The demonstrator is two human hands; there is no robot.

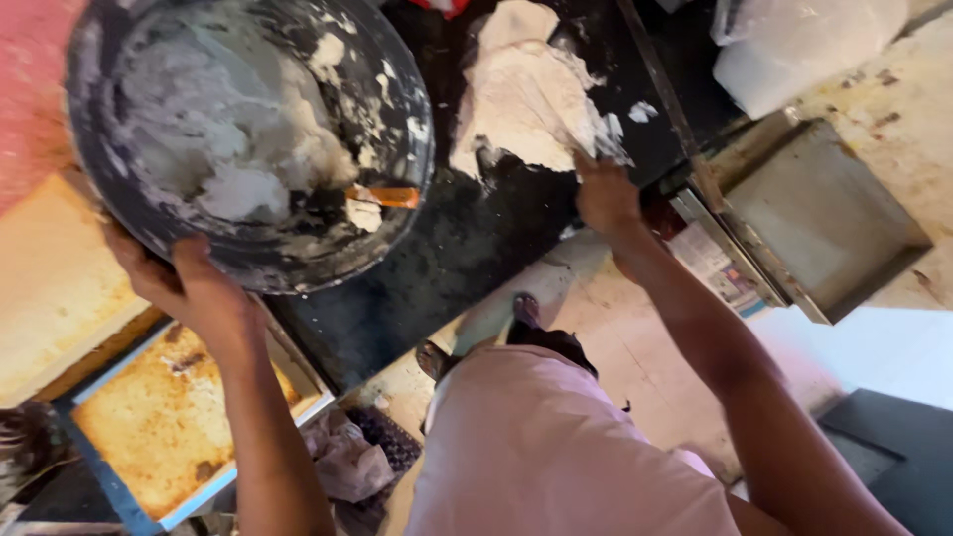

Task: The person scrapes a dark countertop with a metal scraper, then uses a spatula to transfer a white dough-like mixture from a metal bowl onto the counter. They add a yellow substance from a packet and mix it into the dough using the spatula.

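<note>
Two bare hands of mine are at work over a black counter (437, 268), seen from my head looking straight down. My left hand (189, 288) grips the near rim of a large round dark pan (397, 119), fingers curled up over the edge, holding the pan tilted above the counter's left end. Inside the pan clings a mass of pale grey-white dough (228, 129), smeared up the wall, with a small orange-handled scraper (382, 196) lying near its lower right side. My right hand (606, 194) reaches forward to the near edge of a heap of white dough (526, 94) lying on the counter; the fingers point into the heap and touch it, but I cannot tell whether they are spread or pinching, since the back of the hand hides them. The heap sits just to the right of the pan, apart from it. Below my left wrist lies a rusty, stained flat tray with a blue rim (159, 427), and beside it, further left, a pale yellow slab (50, 288). To the right of the counter stands a grey metal box (824, 218), tilted in view, with a clear plastic bag (794, 45) above it. My pale pink garment (546, 447) fills the bottom centre, with my feet (476, 342) on a light floor (635, 347).
</note>
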